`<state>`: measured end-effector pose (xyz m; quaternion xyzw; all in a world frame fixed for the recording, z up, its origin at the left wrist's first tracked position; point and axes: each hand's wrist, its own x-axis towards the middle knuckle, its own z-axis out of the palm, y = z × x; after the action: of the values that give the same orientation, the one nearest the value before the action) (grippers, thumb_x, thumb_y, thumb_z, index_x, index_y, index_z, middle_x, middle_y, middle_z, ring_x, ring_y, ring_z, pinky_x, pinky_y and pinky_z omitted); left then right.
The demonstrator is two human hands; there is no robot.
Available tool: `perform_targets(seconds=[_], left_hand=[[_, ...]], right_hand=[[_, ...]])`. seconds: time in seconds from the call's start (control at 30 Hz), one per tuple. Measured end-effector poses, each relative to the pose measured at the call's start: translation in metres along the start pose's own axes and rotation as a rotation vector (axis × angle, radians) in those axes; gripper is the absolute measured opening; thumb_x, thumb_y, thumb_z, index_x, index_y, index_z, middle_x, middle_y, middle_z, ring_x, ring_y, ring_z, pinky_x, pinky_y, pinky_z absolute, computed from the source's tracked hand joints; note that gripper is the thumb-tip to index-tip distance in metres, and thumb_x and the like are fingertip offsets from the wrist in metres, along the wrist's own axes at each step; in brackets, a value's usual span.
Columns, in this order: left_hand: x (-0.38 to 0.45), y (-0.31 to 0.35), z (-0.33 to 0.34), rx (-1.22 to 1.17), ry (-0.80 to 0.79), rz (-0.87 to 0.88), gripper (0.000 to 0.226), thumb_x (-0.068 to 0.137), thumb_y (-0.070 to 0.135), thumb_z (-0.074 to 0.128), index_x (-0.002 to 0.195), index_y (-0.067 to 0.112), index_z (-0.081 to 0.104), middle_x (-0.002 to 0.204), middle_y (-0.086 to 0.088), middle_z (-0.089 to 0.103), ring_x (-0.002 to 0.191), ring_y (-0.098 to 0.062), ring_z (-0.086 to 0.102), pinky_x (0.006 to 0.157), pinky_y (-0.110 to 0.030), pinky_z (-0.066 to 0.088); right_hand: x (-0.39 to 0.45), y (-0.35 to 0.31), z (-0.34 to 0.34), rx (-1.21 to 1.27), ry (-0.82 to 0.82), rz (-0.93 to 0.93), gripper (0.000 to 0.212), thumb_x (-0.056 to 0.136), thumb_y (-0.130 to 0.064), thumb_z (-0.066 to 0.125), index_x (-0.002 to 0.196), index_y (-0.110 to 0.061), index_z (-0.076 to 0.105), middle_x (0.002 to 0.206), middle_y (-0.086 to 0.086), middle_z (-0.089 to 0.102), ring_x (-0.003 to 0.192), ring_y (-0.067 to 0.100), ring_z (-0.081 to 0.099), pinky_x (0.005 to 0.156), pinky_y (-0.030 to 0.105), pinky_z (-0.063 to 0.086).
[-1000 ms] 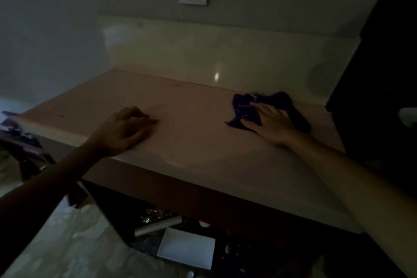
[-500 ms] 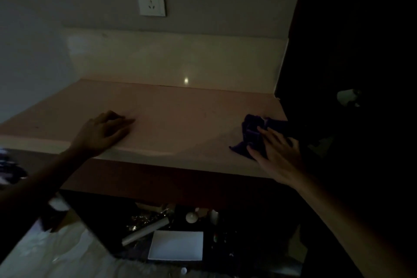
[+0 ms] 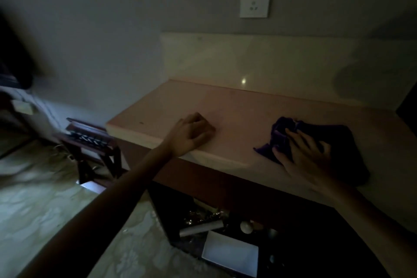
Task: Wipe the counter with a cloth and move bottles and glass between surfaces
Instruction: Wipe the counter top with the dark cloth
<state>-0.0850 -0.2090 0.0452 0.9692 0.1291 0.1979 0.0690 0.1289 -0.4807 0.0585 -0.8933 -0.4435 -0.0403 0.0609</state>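
The room is dim. A pale pink counter (image 3: 237, 115) runs along the wall under a cream backsplash. A crumpled dark purple cloth (image 3: 338, 140) lies on the counter's right part. My right hand (image 3: 304, 156) presses flat on the cloth with fingers spread. My left hand (image 3: 191, 135) rests on the counter near its front edge, fingers loosely curled, holding nothing. No bottles or glass stand on the counter top.
A white wall socket (image 3: 255, 0) sits above the backsplash. Under the counter an open dark shelf holds a silver cylinder (image 3: 200, 228), a white flat box (image 3: 230, 253) and small items. A dark wooden folding rack (image 3: 90, 140) stands on the floor at left. A dark cabinet edge (image 3: 408, 106) borders the counter's right.
The view has swung left. My right hand has dragged the cloth from the counter's right edge back toward the middle. My left hand stays at the front edge.
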Motion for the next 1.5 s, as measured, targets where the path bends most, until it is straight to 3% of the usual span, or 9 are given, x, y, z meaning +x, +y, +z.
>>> perform_targets(seconds=[0.17, 0.37, 0.5, 0.73, 1.0, 1.1, 1.23, 1.37, 1.5], left_hand=[[-0.043, -0.085, -0.037, 0.029, 0.069, -0.100, 0.041, 0.099, 0.047, 0.040, 0.120, 0.024, 0.066, 0.113, -0.001, 0.057, 0.103, -0.020, 0.057, 0.091, -0.042, 0.047], [-0.090, -0.175, -0.094, -0.022, 0.212, -0.318, 0.035, 0.101, 0.045, 0.038, 0.120, 0.029, 0.063, 0.117, 0.004, 0.050, 0.109, -0.013, 0.053, 0.093, -0.041, 0.048], [-0.119, -0.223, -0.119, -0.077, 0.236, -0.386, 0.046, 0.097, 0.054, 0.034, 0.124, 0.028, 0.060, 0.121, 0.005, 0.046, 0.111, -0.008, 0.052, 0.092, -0.035, 0.050], [-0.160, -0.272, -0.147, -0.059, 0.244, -0.446, 0.035, 0.101, 0.043, 0.039, 0.125, 0.026, 0.059, 0.123, 0.004, 0.045, 0.106, -0.007, 0.056, 0.088, -0.034, 0.055], [-0.148, -0.240, -0.145, -0.094, 0.266, -0.416, 0.032, 0.101, 0.046, 0.039, 0.125, 0.033, 0.055, 0.123, 0.005, 0.044, 0.106, -0.005, 0.056, 0.086, -0.029, 0.054], [-0.135, -0.211, -0.136, -0.112, 0.291, -0.364, 0.030, 0.100, 0.045, 0.041, 0.124, 0.034, 0.054, 0.122, 0.006, 0.045, 0.104, -0.005, 0.057, 0.084, -0.026, 0.053], [-0.114, -0.170, -0.114, -0.142, 0.305, -0.314, 0.029, 0.102, 0.039, 0.044, 0.123, 0.025, 0.059, 0.119, 0.005, 0.047, 0.104, -0.008, 0.059, 0.084, -0.032, 0.055], [-0.078, -0.115, -0.080, -0.152, 0.250, -0.234, 0.039, 0.100, 0.044, 0.039, 0.124, 0.021, 0.059, 0.116, 0.005, 0.048, 0.106, -0.012, 0.059, 0.086, -0.039, 0.053], [-0.033, -0.044, -0.043, -0.163, 0.216, -0.136, 0.037, 0.100, 0.040, 0.040, 0.122, 0.018, 0.060, 0.114, 0.002, 0.050, 0.104, -0.016, 0.059, 0.084, -0.034, 0.048]], right_hand=[[0.040, -0.104, 0.014, 0.046, 0.020, -0.150, 0.077, 0.083, -0.069, 0.004, 0.146, -0.033, 0.031, 0.159, -0.012, 0.016, 0.146, 0.012, 0.010, 0.114, 0.045, 0.012], [0.097, -0.270, 0.033, 0.134, 0.020, -0.336, 0.069, 0.089, -0.063, 0.007, 0.147, -0.031, 0.026, 0.159, -0.008, 0.017, 0.146, 0.017, 0.009, 0.114, 0.050, 0.011], [0.124, -0.375, 0.047, 0.169, 0.024, -0.438, 0.065, 0.093, -0.061, 0.013, 0.147, -0.029, 0.027, 0.159, -0.004, 0.019, 0.146, 0.021, 0.011, 0.113, 0.054, 0.012], [0.129, -0.461, 0.059, 0.144, 0.076, -0.595, 0.057, 0.094, -0.058, 0.023, 0.143, -0.030, 0.033, 0.154, -0.005, 0.028, 0.144, 0.023, 0.018, 0.113, 0.056, 0.013], [0.108, -0.434, 0.058, -0.021, 0.139, -0.810, 0.072, 0.086, -0.032, 0.059, 0.148, -0.032, 0.021, 0.154, -0.002, 0.029, 0.143, 0.026, 0.023, 0.108, 0.056, 0.027], [0.102, -0.401, 0.053, -0.043, 0.129, -0.845, 0.070, 0.091, -0.032, 0.054, 0.150, -0.035, 0.015, 0.157, -0.002, 0.024, 0.145, 0.025, 0.020, 0.110, 0.054, 0.024], [0.094, -0.334, 0.043, 0.012, 0.048, -0.802, 0.064, 0.094, -0.051, 0.040, 0.150, -0.037, 0.013, 0.160, -0.007, 0.018, 0.147, 0.018, 0.013, 0.114, 0.049, 0.016], [0.083, -0.246, 0.028, 0.072, -0.051, -0.662, 0.071, 0.091, -0.070, 0.017, 0.151, -0.032, 0.019, 0.161, -0.013, 0.010, 0.148, 0.011, 0.005, 0.118, 0.045, 0.009], [0.068, -0.159, 0.015, 0.072, -0.081, -0.499, 0.077, 0.090, -0.072, 0.013, 0.151, -0.027, 0.021, 0.161, -0.014, 0.008, 0.147, 0.008, 0.001, 0.119, 0.044, 0.004]])
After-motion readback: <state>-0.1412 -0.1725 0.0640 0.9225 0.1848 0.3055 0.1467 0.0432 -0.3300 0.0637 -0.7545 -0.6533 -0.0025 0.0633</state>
